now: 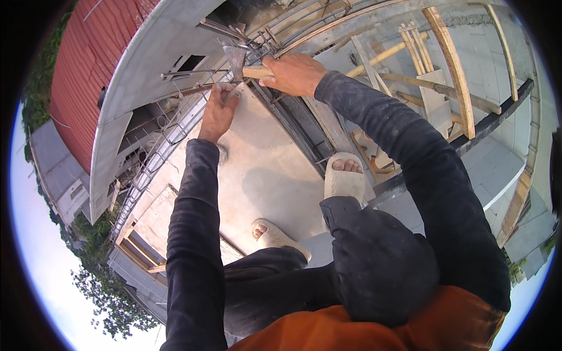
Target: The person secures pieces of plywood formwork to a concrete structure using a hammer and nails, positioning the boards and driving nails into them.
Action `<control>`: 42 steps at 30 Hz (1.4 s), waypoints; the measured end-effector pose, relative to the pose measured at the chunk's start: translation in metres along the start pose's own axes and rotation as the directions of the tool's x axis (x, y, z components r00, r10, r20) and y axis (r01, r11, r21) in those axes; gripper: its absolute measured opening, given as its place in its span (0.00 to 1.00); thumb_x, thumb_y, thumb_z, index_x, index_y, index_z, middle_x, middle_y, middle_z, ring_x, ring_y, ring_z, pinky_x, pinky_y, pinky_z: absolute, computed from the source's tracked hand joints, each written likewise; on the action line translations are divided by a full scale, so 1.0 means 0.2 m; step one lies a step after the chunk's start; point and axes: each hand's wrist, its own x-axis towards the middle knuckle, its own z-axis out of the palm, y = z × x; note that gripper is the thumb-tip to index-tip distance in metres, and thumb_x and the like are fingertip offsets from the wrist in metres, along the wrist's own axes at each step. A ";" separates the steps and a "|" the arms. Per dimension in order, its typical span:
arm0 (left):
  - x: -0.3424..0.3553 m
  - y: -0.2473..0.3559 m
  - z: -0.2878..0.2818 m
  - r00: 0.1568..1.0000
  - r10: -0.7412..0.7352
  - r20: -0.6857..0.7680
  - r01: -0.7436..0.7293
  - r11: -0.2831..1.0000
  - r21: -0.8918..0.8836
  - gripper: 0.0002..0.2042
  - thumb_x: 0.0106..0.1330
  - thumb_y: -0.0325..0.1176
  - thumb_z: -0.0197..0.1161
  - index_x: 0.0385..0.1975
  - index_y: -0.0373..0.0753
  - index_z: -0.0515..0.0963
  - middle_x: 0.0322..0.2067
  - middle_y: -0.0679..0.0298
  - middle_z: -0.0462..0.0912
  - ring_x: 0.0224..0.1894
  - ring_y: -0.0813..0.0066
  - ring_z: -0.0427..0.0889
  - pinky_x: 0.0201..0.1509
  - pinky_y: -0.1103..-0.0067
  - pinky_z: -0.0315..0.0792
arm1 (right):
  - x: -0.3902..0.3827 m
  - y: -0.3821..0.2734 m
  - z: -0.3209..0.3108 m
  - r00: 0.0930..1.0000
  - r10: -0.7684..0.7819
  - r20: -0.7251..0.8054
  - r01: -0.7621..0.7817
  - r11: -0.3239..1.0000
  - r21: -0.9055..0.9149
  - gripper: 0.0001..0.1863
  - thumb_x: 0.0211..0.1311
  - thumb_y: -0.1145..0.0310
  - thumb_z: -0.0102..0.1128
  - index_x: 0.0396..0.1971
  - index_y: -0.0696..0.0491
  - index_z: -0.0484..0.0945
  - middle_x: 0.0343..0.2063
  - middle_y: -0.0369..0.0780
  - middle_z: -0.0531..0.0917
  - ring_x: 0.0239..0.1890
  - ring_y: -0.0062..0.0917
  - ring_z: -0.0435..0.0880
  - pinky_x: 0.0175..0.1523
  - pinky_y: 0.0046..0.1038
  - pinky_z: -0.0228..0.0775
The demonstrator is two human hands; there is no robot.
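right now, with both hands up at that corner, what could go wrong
The wooden-handled tool with a flared grey metal head, gripped in the right hand, appears close to the left hand, so a stray swing could catch bare fingers.

If dropped, it might hit the toes exposed by the cream open-toed sandal.

The thin dark metal rod jutting out beyond the left hand could scrape it.

2 arms (196,216) reach forward, right grip (294,74) clenched.

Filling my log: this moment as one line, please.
right hand: grips hatchet-like tool by handle | left hand: at corner of pale panel
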 end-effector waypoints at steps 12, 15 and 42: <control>0.03 -0.05 0.06 0.990 0.136 -0.031 -0.130 0.980 0.150 0.18 0.71 0.34 0.65 0.55 0.31 0.75 0.51 0.46 0.85 0.57 0.54 0.84 0.64 0.68 0.73 | -0.01 0.02 -0.12 0.993 -0.099 -0.056 0.090 0.985 -0.149 0.26 0.72 0.45 0.62 0.56 0.51 0.81 0.37 0.48 0.89 0.43 0.45 0.90 0.50 0.47 0.80; 0.05 -0.07 0.06 0.987 0.151 -0.053 -0.133 0.959 0.249 0.20 0.70 0.37 0.66 0.56 0.31 0.77 0.52 0.43 0.85 0.58 0.50 0.83 0.64 0.66 0.73 | 0.01 -0.02 -0.20 0.986 -0.165 -0.027 0.159 0.976 -0.151 0.25 0.71 0.44 0.63 0.53 0.51 0.81 0.34 0.47 0.89 0.41 0.45 0.90 0.49 0.47 0.80; 0.08 -0.01 0.15 0.862 0.504 -0.051 -0.346 0.658 0.669 0.06 0.73 0.38 0.63 0.41 0.44 0.80 0.40 0.62 0.81 0.37 0.55 0.87 0.39 0.62 0.82 | -0.79 -0.03 0.29 0.972 0.234 -0.007 -0.217 0.912 0.347 0.30 0.73 0.41 0.59 0.49 0.58 0.77 0.28 0.52 0.85 0.34 0.51 0.87 0.41 0.48 0.76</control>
